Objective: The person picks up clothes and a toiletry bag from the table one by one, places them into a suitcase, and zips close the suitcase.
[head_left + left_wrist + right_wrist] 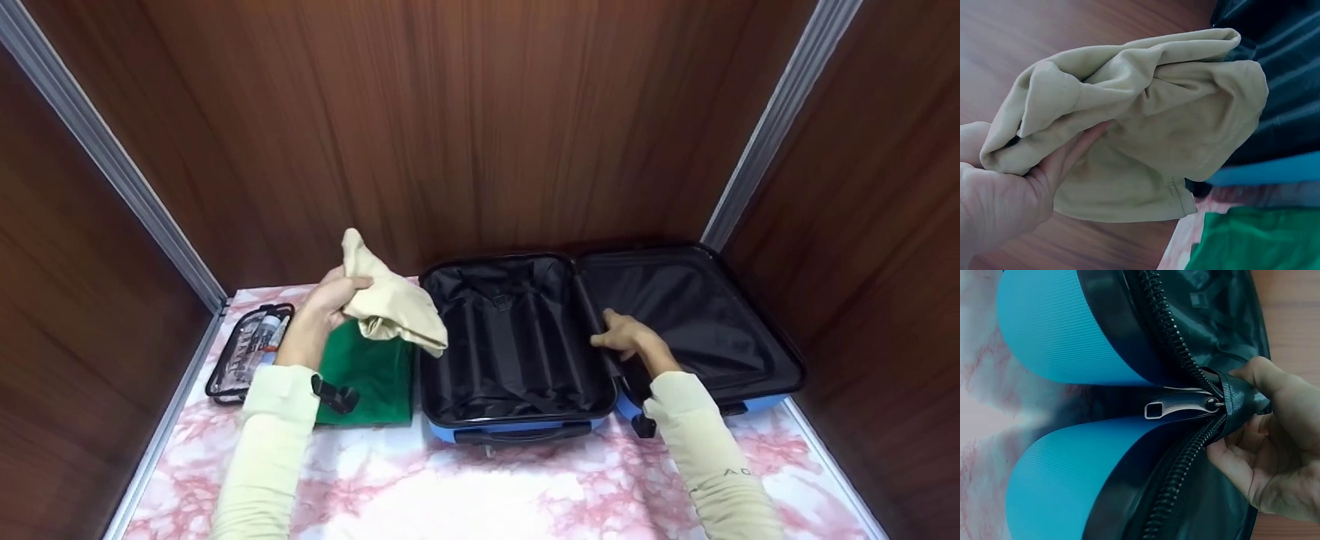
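Observation:
My left hand (pixel 330 296) grips a folded beige cloth garment (pixel 394 304), raised above a green folded cloth (pixel 367 379). In the left wrist view, the garment (pixel 1185 118) drapes loosely beyond the fingers, and its folds hide some of them. My right hand (pixel 630 337) is at the hinge of an open suitcase (pixel 517 420), its thumb and fingers apart. The right wrist view has the thumb and bent fingers on either side of the black hinge strip (pixel 1238 402); whether they press on it is unclear. A metal zipper pull (pixel 1179 405) hangs beside that strip.
The suitcase's left half has a black ribbed lining, and its right half (pixel 675 315) lies flat with a black cover. At far left is a clear travel pouch (pixel 240 352) with bottles. Brown wood-grain walls (pixel 480 135) surround the pink marbled surface (pixel 450 495).

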`<action>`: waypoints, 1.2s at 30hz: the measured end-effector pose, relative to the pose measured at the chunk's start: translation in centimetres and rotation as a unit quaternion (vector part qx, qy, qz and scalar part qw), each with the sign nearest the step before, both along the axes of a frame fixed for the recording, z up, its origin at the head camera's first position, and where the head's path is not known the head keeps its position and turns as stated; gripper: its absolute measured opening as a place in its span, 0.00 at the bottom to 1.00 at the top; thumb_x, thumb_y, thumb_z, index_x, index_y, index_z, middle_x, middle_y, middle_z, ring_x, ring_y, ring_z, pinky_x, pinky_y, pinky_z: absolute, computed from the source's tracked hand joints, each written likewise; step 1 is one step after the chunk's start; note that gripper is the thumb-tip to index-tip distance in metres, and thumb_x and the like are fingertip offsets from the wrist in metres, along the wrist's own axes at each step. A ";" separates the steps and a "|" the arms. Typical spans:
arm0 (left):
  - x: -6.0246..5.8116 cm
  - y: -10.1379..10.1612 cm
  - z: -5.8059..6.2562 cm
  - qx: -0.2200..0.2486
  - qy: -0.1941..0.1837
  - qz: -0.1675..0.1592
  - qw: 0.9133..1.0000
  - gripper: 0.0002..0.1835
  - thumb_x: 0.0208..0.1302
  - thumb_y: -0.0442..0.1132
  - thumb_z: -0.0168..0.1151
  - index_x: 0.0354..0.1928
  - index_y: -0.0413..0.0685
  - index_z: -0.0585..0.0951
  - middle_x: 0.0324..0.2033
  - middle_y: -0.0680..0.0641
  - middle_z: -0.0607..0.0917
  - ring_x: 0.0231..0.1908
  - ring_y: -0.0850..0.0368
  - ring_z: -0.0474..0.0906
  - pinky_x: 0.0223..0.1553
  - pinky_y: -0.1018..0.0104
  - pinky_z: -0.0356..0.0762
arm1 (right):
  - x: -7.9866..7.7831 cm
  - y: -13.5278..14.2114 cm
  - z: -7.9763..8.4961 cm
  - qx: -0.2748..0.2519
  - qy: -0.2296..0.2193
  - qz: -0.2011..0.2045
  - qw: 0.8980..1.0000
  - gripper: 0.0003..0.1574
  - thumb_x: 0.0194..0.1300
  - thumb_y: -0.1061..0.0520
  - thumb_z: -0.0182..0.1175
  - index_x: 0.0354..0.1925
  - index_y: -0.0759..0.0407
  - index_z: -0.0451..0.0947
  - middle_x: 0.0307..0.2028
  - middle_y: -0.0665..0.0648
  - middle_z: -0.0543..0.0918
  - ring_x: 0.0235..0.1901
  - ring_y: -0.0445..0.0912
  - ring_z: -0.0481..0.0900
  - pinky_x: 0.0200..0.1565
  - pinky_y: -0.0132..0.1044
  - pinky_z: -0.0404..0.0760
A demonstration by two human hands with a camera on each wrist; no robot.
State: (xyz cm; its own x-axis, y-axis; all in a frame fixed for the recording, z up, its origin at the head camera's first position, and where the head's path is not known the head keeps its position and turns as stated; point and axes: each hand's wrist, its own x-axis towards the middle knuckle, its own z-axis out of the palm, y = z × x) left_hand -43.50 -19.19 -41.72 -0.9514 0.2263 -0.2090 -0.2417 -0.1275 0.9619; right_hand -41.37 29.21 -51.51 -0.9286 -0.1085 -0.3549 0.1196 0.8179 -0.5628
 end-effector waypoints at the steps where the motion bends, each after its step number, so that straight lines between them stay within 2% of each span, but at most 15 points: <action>1: -0.1 0.3 0.1 0.001 0.000 0.000 1.000 0.18 0.71 0.25 0.43 0.60 0.38 0.62 0.32 0.48 0.80 0.30 0.59 0.82 0.32 0.68 0.83 | 0.0 0.0 0.0 -0.001 0.000 -0.001 1.000 0.51 0.70 0.53 0.56 0.76 0.73 0.40 0.70 0.82 0.56 0.62 0.68 0.72 0.39 0.46 0.87; 5: -0.4 1.7 0.4 0.009 -0.005 0.000 1.000 0.20 0.71 0.25 0.44 0.62 0.38 0.61 0.32 0.48 0.80 0.29 0.58 0.83 0.31 0.68 0.83 | 0.1 -0.2 -0.1 -0.009 -0.004 -0.003 1.000 0.51 0.70 0.54 0.56 0.76 0.73 0.41 0.70 0.81 0.57 0.63 0.68 0.71 0.40 0.47 0.87; 9: -0.9 3.2 0.7 0.022 0.001 -0.002 1.000 0.15 0.70 0.24 0.43 0.56 0.39 0.63 0.30 0.48 0.80 0.27 0.59 0.82 0.28 0.69 0.82 | 0.0 -0.4 -0.1 -0.017 -0.010 -0.003 1.000 0.52 0.70 0.53 0.55 0.77 0.72 0.38 0.72 0.80 0.53 0.64 0.68 0.70 0.42 0.48 0.87; 12: -1.2 4.5 0.8 0.017 0.015 -0.006 1.000 0.11 0.69 0.24 0.43 0.49 0.42 0.64 0.25 0.48 0.79 0.19 0.59 0.78 0.17 0.70 0.74 | -0.1 -0.5 -0.1 -0.016 -0.012 -0.003 1.000 0.53 0.71 0.53 0.55 0.77 0.72 0.36 0.74 0.79 0.49 0.66 0.68 0.67 0.43 0.48 0.87; 15: -1.4 5.8 0.8 0.020 0.022 -0.009 1.000 0.10 0.69 0.24 0.43 0.48 0.43 0.64 0.23 0.48 0.78 0.17 0.60 0.76 0.14 0.70 0.71 | 0.0 -0.5 -0.2 -0.015 -0.011 -0.002 1.000 0.53 0.71 0.53 0.55 0.77 0.73 0.36 0.74 0.80 0.49 0.67 0.68 0.66 0.42 0.47 0.87; 16: -1.5 6.2 0.8 0.020 0.022 -0.008 1.000 0.11 0.69 0.24 0.43 0.49 0.42 0.64 0.23 0.48 0.78 0.17 0.59 0.77 0.14 0.70 0.71 | 0.1 -0.5 -0.3 -0.015 -0.010 -0.001 1.000 0.52 0.71 0.54 0.55 0.77 0.73 0.37 0.73 0.80 0.50 0.67 0.68 0.66 0.41 0.47 0.87; 19: -1.7 7.5 0.8 0.026 0.017 -0.005 0.999 0.16 0.68 0.23 0.44 0.55 0.39 0.64 0.27 0.47 0.79 0.22 0.58 0.81 0.22 0.69 0.79 | 0.3 -0.5 -0.5 -0.017 -0.007 -0.003 1.000 0.51 0.70 0.54 0.56 0.76 0.72 0.41 0.71 0.80 0.56 0.65 0.68 0.68 0.40 0.47 0.87; 23: -2.0 9.2 1.0 0.017 0.018 -0.005 1.000 0.20 0.67 0.23 0.45 0.60 0.37 0.64 0.28 0.46 0.80 0.24 0.58 0.81 0.25 0.68 0.81 | 0.6 -0.4 -0.8 -0.017 0.004 -0.005 1.000 0.48 0.68 0.54 0.57 0.74 0.74 0.46 0.67 0.82 0.61 0.61 0.69 0.72 0.37 0.46 0.87; 28: -2.3 11.4 1.4 0.031 0.027 -0.017 0.999 0.17 0.66 0.22 0.44 0.55 0.36 0.65 0.29 0.45 0.79 0.25 0.58 0.80 0.26 0.69 0.81 | 0.8 -0.2 -0.7 -0.014 0.005 -0.008 1.000 0.48 0.68 0.54 0.57 0.74 0.74 0.47 0.67 0.82 0.62 0.60 0.69 0.73 0.37 0.46 0.87; 36: -2.6 15.0 1.7 0.057 0.033 -0.031 0.997 0.13 0.65 0.21 0.45 0.48 0.38 0.67 0.28 0.45 0.78 0.24 0.58 0.79 0.26 0.70 0.79 | 0.7 0.1 -0.3 -0.006 0.006 -0.021 1.000 0.52 0.69 0.53 0.57 0.76 0.72 0.41 0.70 0.81 0.57 0.62 0.68 0.73 0.37 0.45 0.88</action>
